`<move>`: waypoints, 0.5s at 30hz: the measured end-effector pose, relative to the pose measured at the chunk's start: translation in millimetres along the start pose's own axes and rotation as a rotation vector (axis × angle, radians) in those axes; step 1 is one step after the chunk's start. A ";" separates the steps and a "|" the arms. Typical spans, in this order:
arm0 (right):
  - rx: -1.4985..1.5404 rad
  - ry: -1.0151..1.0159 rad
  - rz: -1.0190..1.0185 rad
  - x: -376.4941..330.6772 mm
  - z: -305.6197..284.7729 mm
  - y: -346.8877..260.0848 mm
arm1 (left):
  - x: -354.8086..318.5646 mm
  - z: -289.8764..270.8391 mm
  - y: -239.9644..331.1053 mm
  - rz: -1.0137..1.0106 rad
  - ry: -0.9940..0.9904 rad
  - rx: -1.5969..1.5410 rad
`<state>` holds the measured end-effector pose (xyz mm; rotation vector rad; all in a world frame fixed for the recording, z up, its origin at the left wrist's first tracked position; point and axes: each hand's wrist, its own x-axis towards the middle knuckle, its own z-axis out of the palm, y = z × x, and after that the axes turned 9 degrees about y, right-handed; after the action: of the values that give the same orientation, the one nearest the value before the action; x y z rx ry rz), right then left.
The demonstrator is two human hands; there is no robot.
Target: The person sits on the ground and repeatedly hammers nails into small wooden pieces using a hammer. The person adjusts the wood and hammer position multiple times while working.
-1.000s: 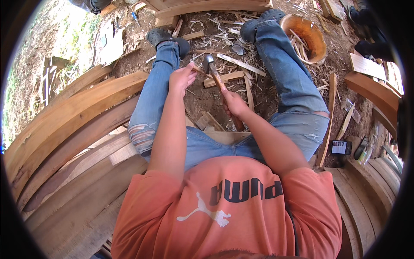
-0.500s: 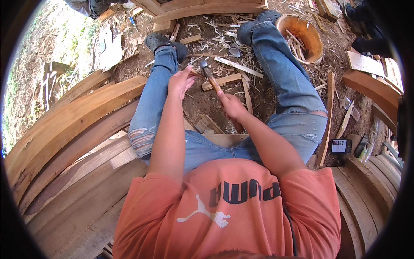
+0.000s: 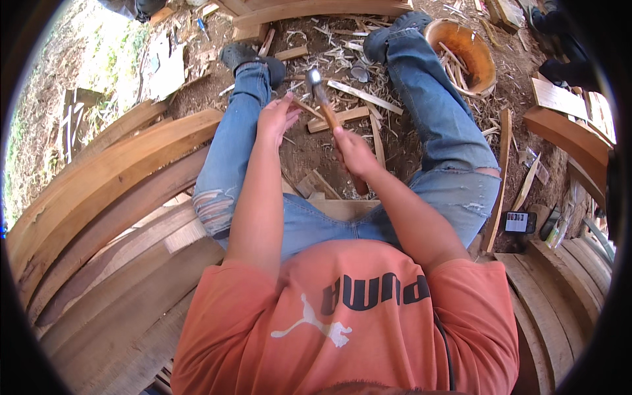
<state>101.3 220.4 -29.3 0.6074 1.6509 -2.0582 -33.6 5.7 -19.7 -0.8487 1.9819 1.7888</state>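
My right hand [image 3: 356,155] is wrapped round the wooden handle of a hammer [image 3: 326,108]. Its shiny metal head points away from me, over the ground between my feet. To the left, the fingers of my left hand [image 3: 277,120] are bent together at the near end of a thin wooden strip [image 3: 307,108]; where they meet it is partly hidden. The strip slants toward the hammer handle. Just beyond lies a short wooden block [image 3: 340,119] on the soil.
Curved planks [image 3: 125,161] are stacked on my left, and more boards [image 3: 550,306] lie on my right. An orange-brown bucket [image 3: 488,62] holding wood scraps stands by my right foot. A phone [image 3: 520,222] lies at the right. Shavings litter the ground; another person's dark shoe [image 3: 556,71] shows far right.
The hammer has risen, its head moving up and away from the strip with my right hand. My left hand has shifted only slightly.
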 end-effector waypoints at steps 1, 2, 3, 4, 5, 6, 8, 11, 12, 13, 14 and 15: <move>0.082 -0.032 -0.058 2.1 -1.4 -2.1 | -2.0 0.8 -3.1 -0.008 0.011 -0.004; 0.076 -0.034 -0.060 3.5 -3.1 0.9 | -0.7 5.6 -0.6 -0.005 0.014 -0.003; 0.070 -0.035 -0.062 6.3 -4.4 8.0 | -0.5 8.7 1.6 -0.001 0.016 -0.003; 0.064 -0.036 -0.066 8.1 -4.5 13.5 | -3.3 8.6 2.0 -0.006 0.029 0.007; -0.054 0.005 0.086 8.6 -2.7 18.2 | -5.1 7.8 1.8 -0.008 0.038 0.019; -0.119 0.026 0.092 10.1 -3.0 21.9 | -6.1 7.5 2.6 -0.010 0.046 0.031; -0.250 0.063 0.111 12.2 -1.9 27.6 | -7.6 5.2 3.8 -0.033 0.053 0.091; -0.138 0.055 -0.017 11.7 3.4 23.9 | -0.9 1.1 3.3 -0.024 0.053 0.128; -0.078 0.048 -0.068 5.4 4.4 14.3 | -0.3 -2.0 -0.8 -0.018 0.052 0.129; 0.043 -0.016 -0.061 2.0 3.0 2.8 | -1.9 -5.2 -7.4 -0.027 0.068 0.136; 0.054 -0.021 -0.079 2.9 0.3 4.2 | -1.3 0.1 -4.9 -0.021 0.071 0.147; 0.065 -0.027 -0.097 5.1 -3.2 9.8 | -2.3 4.4 -1.1 -0.015 0.075 0.158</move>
<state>103.1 221.3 -40.5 0.5284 1.6330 -2.1867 -31.8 10.5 -19.8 -0.8886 2.1253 1.5891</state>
